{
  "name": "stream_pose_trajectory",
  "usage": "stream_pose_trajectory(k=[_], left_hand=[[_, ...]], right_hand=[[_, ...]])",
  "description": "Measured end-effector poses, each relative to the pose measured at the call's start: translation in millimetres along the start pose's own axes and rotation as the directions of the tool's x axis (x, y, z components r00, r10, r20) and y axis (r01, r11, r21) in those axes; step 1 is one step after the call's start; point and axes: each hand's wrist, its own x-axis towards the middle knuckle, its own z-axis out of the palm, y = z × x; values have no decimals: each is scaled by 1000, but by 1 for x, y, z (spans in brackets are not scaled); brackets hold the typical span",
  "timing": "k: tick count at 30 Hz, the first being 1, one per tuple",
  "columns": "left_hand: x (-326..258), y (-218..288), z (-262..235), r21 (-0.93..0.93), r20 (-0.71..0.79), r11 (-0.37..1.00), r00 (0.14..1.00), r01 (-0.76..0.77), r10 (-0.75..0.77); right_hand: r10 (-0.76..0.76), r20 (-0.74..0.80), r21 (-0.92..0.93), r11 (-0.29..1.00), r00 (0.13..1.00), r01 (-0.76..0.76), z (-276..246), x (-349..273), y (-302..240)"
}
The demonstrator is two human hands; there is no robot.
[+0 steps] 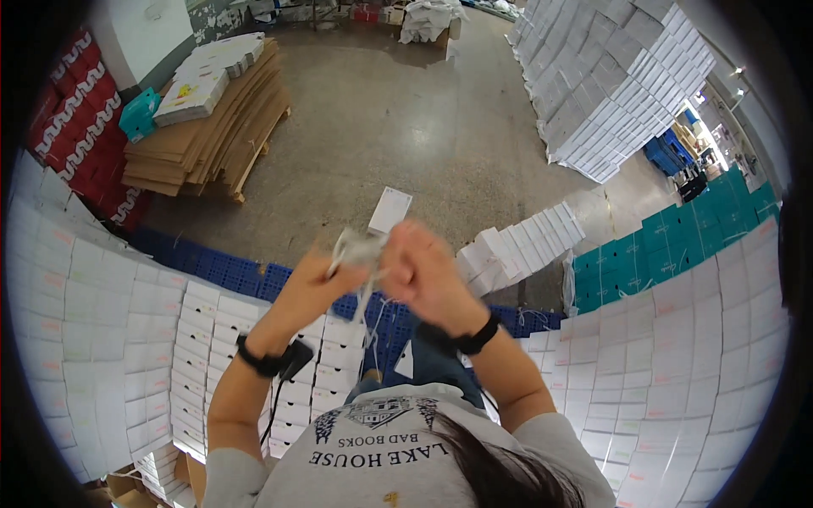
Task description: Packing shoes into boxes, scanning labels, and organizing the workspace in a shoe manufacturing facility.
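While both hands are raised together in front of the chest, the left hand [326,271] pinches a small crumpled bundle of pale plastic strapping [360,251], whose thin strands dangle below the wrists, and the right hand [421,269] is closed in a fist just beside it, seemingly gripping the same strands. It looks like a step of gathering or pulling apart loose straps; the next move likely calls for a firm pull without letting the slick strands slip. Beyond the knuckles a flat white box [389,210] lies on the smooth concrete floor [381,110], with stacked white boxes [525,245] off to the right hand's side
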Motion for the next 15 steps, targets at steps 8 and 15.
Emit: stream_pose_trajectory(k=[8, 15], left_hand=[[68, 9, -1, 375, -23, 925, 998, -53, 67], [262, 70, -5, 296, -33, 933, 979, 203, -202]], right_hand=[[50, -12, -236, 970, 999, -51, -145, 65, -138], [-243, 162, -715, 639, 956, 283, -240, 182, -216]])
